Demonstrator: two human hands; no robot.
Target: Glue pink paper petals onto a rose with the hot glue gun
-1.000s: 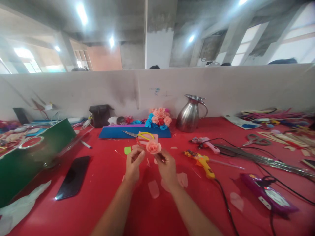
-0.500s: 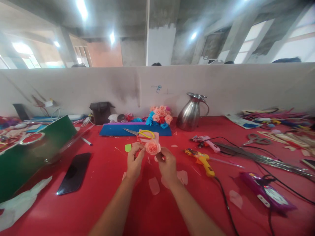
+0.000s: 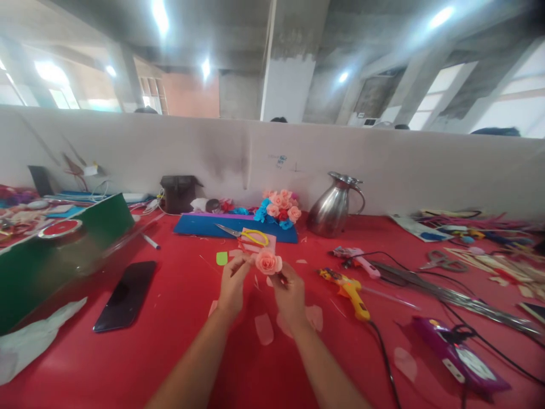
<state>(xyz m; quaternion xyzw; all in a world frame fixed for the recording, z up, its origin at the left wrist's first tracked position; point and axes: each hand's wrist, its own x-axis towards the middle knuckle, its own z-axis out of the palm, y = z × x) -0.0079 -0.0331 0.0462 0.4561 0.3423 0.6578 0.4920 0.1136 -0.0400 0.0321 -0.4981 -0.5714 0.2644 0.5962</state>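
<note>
A pink paper rose (image 3: 268, 262) is held up between my two hands above the red table. My left hand (image 3: 234, 282) pinches an outer petal at the flower's left side. Closed below the bloom, my right hand (image 3: 290, 295) grips it from underneath on the right; the base or stem there is hidden by the fingers. Loose pink paper petals (image 3: 264, 329) lie on the table under and around my hands. Just behind the rose are yellow-handled scissors (image 3: 254, 236) on pink paper, and a small lime-green paper piece (image 3: 222, 258) lies to the left.
On the right lie a yellow glue gun (image 3: 351, 292), a pink glue gun (image 3: 361, 261), a purple power strip (image 3: 457, 358) and trailing cords. A steel jug (image 3: 332, 207) and a bunch of paper flowers (image 3: 283, 207) stand behind. At left are a phone (image 3: 125, 295) and a green board (image 3: 102, 224).
The view has tilted slightly. The rose has turned a little and shifted slightly right relative to my left hand; both hands keep hold of it.
</note>
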